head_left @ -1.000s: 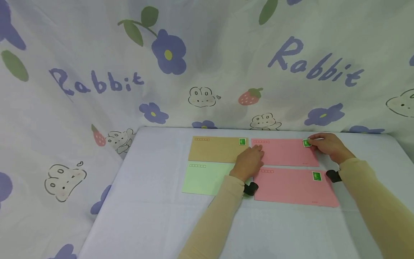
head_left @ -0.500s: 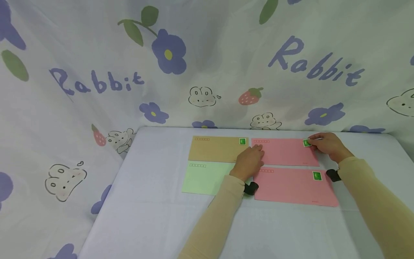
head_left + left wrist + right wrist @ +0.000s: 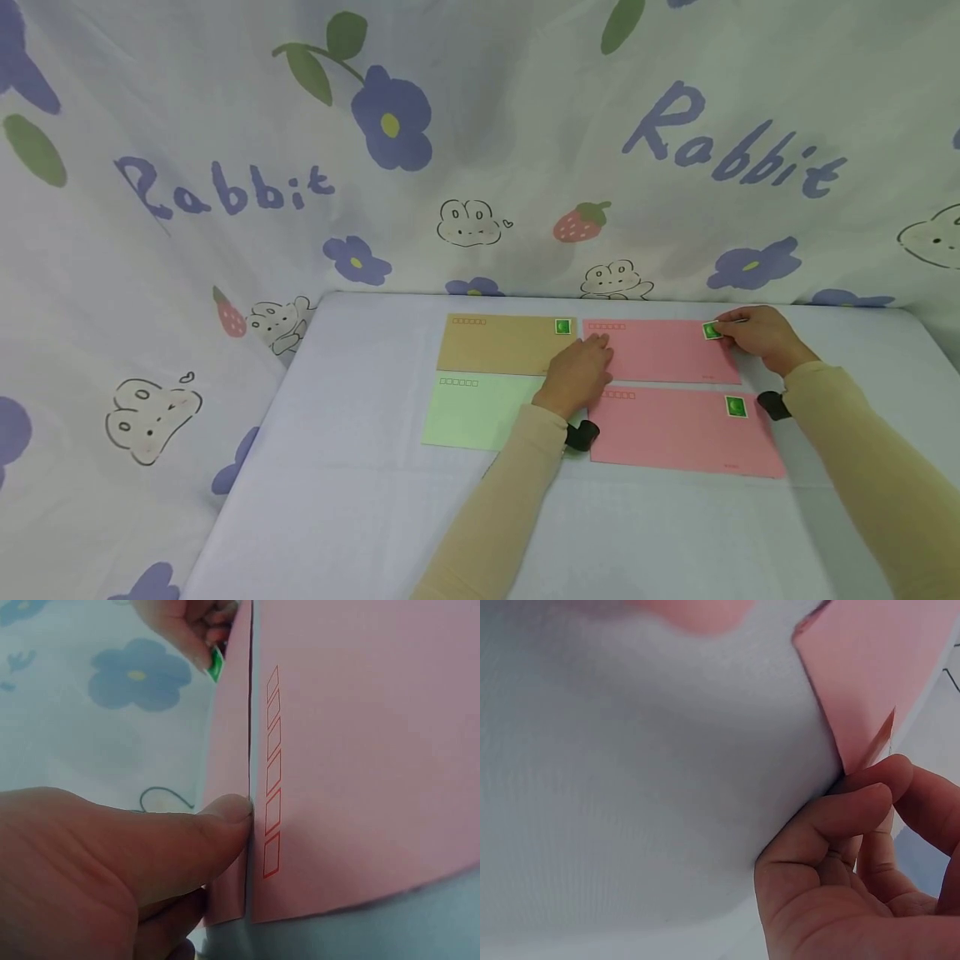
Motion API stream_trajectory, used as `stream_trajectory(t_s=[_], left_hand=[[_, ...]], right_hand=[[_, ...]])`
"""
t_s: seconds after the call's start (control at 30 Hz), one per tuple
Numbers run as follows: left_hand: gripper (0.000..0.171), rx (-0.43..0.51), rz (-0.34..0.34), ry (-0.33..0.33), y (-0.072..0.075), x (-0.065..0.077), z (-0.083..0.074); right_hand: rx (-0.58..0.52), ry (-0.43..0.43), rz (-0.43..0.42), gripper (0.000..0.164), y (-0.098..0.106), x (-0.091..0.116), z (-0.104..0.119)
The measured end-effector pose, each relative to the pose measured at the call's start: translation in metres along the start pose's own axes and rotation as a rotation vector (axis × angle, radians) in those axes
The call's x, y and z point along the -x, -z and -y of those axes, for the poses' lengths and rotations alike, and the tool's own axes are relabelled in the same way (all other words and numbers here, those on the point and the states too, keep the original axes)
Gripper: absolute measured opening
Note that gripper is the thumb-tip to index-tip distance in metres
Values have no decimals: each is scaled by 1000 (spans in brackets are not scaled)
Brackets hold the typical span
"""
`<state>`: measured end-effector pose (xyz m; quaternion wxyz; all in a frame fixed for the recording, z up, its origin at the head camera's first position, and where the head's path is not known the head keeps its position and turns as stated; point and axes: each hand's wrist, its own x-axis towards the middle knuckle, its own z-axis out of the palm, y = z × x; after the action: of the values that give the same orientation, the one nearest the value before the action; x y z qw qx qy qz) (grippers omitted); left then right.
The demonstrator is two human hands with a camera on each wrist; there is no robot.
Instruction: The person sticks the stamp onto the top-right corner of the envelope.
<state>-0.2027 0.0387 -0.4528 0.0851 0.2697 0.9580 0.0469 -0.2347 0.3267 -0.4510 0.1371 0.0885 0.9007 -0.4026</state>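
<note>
My right hand (image 3: pixel 768 337) pinches a green postage stamp (image 3: pixel 712 330) with a white border, over the top right corner of the upper pink envelope (image 3: pixel 660 354). In the right wrist view the stamp (image 3: pixel 883 741) shows nearly edge-on, tilted up from the paper, between thumb and fingers. My left hand (image 3: pixel 577 375) rests on the left end of the same envelope. Its thumb (image 3: pixel 225 814) lies along the envelope's lower edge in the left wrist view; its fingertips are partly hidden there. Below lies a second pink envelope (image 3: pixel 675 433) with a stamp (image 3: pixel 736 407) at its top right.
To the left lie a tan envelope (image 3: pixel 502 346) bearing a stamp (image 3: pixel 562 327) and, under it, a pale green envelope (image 3: pixel 480 408), whose right part my left arm covers. All rest on a white-covered table (image 3: pixel 337 517) before a printed curtain (image 3: pixel 510 125).
</note>
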Motion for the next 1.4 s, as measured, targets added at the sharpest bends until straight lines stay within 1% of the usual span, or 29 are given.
stream_trajectory(t_s=[0.53,0.77,1.07,1.23,1.4], left_hand=[[44,-4,-5,7,-1,-1,0],[44,4,-8,10,-1,0,0],[43,10,-11,5,-1,0,1],[43,4,-11,0,-2,0,1],[43,-3,-14,-6,-2,0,1]], right_hand=[[51,6,-41,40,-2,2,4],[65,3,-26,41,-1,1,3],[95,-2,-28,40,-2,0,3],[136,-2,-33,38,-2,0,4],[159,-31,-25,40,-2,-1,4]])
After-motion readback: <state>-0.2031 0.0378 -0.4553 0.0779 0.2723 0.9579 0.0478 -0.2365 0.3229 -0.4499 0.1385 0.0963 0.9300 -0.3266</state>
